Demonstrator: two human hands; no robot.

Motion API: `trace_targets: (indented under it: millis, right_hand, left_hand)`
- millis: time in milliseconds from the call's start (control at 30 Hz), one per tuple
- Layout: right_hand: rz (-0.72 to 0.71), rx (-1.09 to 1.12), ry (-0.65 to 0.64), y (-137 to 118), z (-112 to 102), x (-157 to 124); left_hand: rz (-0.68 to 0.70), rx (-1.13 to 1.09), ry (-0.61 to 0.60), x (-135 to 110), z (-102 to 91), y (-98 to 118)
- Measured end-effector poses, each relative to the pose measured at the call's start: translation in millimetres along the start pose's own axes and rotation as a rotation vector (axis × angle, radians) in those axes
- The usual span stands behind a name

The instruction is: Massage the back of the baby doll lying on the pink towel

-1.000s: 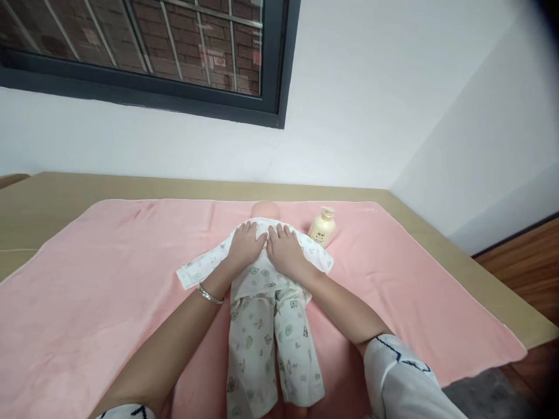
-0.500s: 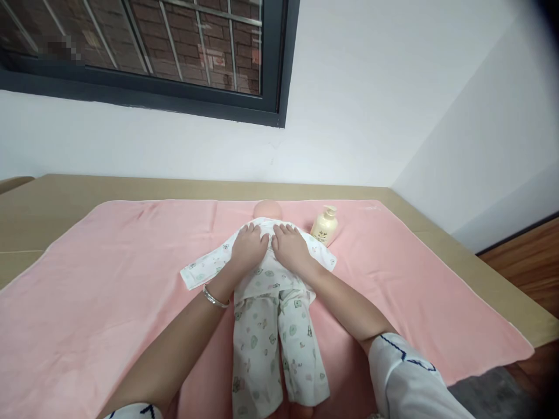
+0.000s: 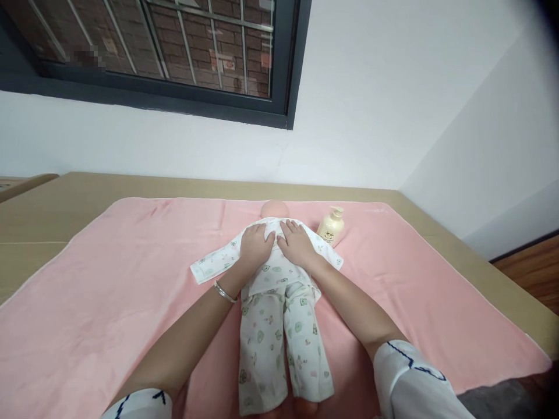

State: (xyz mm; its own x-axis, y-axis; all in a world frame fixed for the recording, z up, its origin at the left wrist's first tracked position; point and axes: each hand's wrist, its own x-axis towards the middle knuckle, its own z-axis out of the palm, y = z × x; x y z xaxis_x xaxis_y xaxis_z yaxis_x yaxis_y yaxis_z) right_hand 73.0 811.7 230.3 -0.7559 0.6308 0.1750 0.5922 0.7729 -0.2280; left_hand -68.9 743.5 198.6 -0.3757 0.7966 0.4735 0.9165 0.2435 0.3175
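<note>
A baby doll (image 3: 274,209) lies stretched out with its head away from me, dressed in a white printed top (image 3: 275,276) and matching trousers (image 3: 263,349). My left hand (image 3: 257,249) rests flat on the left side of the upper body, fingers pointing toward the head. On the right side my right hand (image 3: 297,243) lies flat in the same way, its thumb near the other thumb. Both hands touch the cloth and hold nothing. The doll's face does not show. Its feet are partly visible below the trouser hems.
Beneath the doll a pink blanket (image 3: 140,291) covers much of a tan padded surface (image 3: 174,185). A pale yellow pump bottle (image 3: 331,226) stands by the doll's right-hand shoulder. Behind are a white wall (image 3: 349,105) and a dark-framed window (image 3: 279,110).
The whole view has shifted slightly, so the scene sits a little further right. Both hands remain flat on the doll's upper body, with only slight movement of the fingers.
</note>
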Motion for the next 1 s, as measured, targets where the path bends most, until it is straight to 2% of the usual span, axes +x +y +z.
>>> trace_targets:
  millis: [200, 300, 367, 467, 567, 667, 833, 900, 1000]
  right_hand:
    - [-0.161, 0.099, -0.202, 26, -16, 9]
    - [-0.172, 0.099, -0.15, 26, -18, 9]
    - [-0.094, 0.025, -0.063, 11, -14, 0]
    - [0.025, -0.139, 0.034, -21, -5, -20]
    - [-0.016, -0.223, 0.025, -39, -3, -32]
    - [-0.031, -0.162, 0.02, -28, -7, -24]
    - [-0.009, -0.018, -0.057, 6, -11, 3]
    - [0.012, -0.025, -0.061, 5, -10, 4]
    - [0.044, -0.108, -0.008, -10, -9, -7]
  left_hand:
    - [0.032, 0.11, 0.011, -14, -15.4, 22]
    - [0.1, 0.154, 0.034, -21, -18.4, 32]
    - [0.105, 0.132, 0.025, -20, -18.8, 32]
    - [0.06, 0.079, -0.083, -10, -17.9, 21]
    - [0.017, 0.065, -0.202, 0, -15.6, 8]
    - [0.0, 0.104, -0.211, -3, -13.5, 10]
    - [-0.012, 0.204, -0.128, -22, -19.4, 34]
    - [0.036, 0.207, -0.134, -21, -23.9, 37]
    - [0.077, 0.158, -0.189, -10, -27.0, 27]
